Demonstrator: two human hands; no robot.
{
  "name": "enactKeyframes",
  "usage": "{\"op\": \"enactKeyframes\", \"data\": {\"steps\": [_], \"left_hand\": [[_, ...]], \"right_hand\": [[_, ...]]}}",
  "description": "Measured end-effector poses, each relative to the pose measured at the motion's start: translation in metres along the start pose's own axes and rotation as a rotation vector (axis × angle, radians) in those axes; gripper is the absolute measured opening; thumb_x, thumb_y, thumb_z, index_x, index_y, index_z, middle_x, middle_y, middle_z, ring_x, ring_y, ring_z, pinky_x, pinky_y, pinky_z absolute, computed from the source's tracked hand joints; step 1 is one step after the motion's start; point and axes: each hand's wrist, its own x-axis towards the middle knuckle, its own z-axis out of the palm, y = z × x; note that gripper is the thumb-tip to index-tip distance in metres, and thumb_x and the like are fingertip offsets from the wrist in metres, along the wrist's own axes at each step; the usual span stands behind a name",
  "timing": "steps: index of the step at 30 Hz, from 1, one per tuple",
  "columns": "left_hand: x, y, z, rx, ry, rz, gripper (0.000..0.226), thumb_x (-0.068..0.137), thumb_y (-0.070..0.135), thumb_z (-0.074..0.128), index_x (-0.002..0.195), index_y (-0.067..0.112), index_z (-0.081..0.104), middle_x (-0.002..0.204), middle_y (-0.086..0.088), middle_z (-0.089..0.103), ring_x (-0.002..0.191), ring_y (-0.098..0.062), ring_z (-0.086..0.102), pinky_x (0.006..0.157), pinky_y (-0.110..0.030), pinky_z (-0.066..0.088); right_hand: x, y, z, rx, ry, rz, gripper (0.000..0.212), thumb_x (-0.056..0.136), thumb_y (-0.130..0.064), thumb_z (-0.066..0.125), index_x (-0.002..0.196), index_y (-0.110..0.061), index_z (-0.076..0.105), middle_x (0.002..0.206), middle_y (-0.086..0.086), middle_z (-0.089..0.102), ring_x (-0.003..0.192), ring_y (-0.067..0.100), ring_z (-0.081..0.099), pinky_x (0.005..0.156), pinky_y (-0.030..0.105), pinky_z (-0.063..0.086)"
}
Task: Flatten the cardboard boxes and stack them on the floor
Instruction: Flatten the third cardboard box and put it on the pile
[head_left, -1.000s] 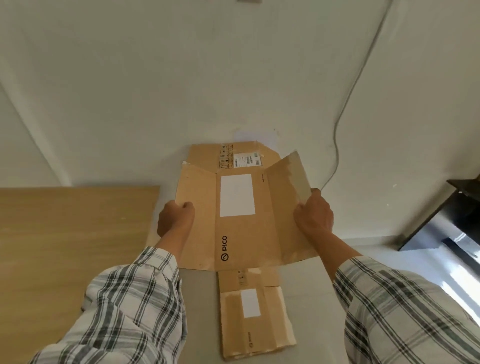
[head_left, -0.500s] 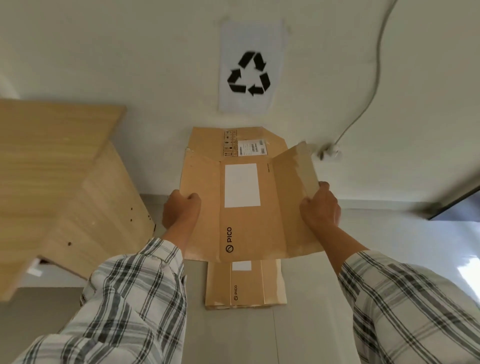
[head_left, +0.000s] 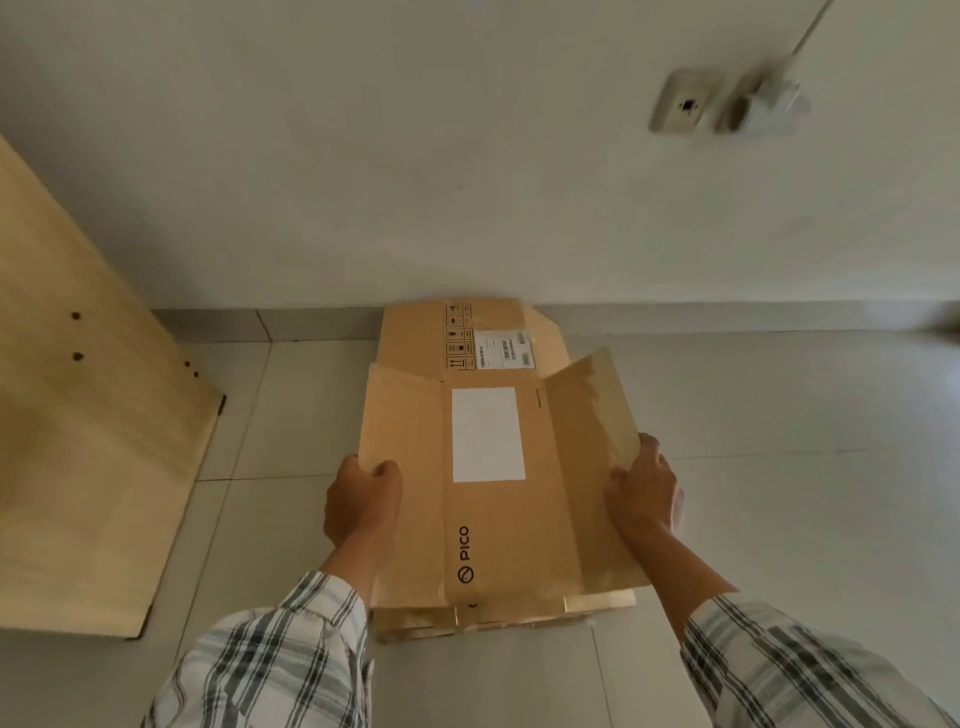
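Note:
A flattened brown cardboard box (head_left: 498, 525) with a white label and a PICO logo hangs low over the floor, held at both side flaps. My left hand (head_left: 361, 501) grips its left edge. Its right flap, tilted upward, is gripped by my right hand (head_left: 644, 491). Beneath it lies another flattened box (head_left: 467, 618) on the floor; only its near edge shows below the held one. The held box's far flap (head_left: 415, 338) with a shipping label reaches toward the wall.
A light wooden cabinet side (head_left: 88, 441) stands at the left on the grey tiled floor (head_left: 805, 519). The white wall (head_left: 467, 182) rises just behind the boxes, with a wall socket and plugged adapter (head_left: 727, 106) at upper right.
The held box has come down much closer to the floor, now covering nearly all of the box beneath. The view has tilted downward; the recycling sign is out of sight.

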Motion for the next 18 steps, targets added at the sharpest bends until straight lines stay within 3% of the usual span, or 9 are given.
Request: {"op": "enactKeyframes", "data": {"steps": [9,12,16,18], "left_hand": [[0.042,-0.08,0.083,0.104,-0.136,-0.058,0.024,0.092,0.022,0.053,0.111,0.008,0.059,0.1,-0.014,0.066,0.079,-0.031,0.059,0.068,-0.036,0.048],[0.05,-0.091,0.094,0.13,-0.154,-0.088,0.034,0.092,0.025,0.055,0.122,0.008,0.058,0.112,-0.017,0.067,0.095,-0.036,0.065,0.076,-0.038,0.052],[0.058,-0.097,0.097,0.266,-0.197,-0.079,0.049,0.092,0.029,0.059,0.134,0.008,0.048,0.131,-0.016,0.058,0.11,-0.037,0.06,0.083,-0.04,0.052],[0.054,-0.099,0.097,0.522,-0.256,0.039,0.082,0.088,0.037,0.067,0.154,0.018,0.022,0.151,-0.013,0.032,0.127,-0.036,0.045,0.097,-0.044,0.046]], "right_hand": [[0.012,0.067,0.118,-0.014,-0.063,0.073,0.066,0.095,-0.015,0.06,0.152,-0.011,0.028,0.121,0.018,0.063,0.101,0.033,0.063,0.084,0.046,0.053],[0.02,0.079,0.13,-0.037,-0.083,0.098,0.067,0.097,-0.017,0.055,0.155,-0.011,0.02,0.127,0.019,0.058,0.107,0.035,0.06,0.088,0.047,0.051],[0.025,0.083,0.132,-0.225,-0.199,0.117,0.079,0.095,-0.019,0.056,0.156,-0.014,0.006,0.151,0.015,0.027,0.132,0.034,0.039,0.104,0.052,0.041],[0.019,0.082,0.135,-0.422,-0.32,-0.056,0.096,0.092,-0.033,0.063,0.155,-0.025,-0.009,0.163,0.006,-0.007,0.147,0.032,0.013,0.113,0.062,0.023]]}}
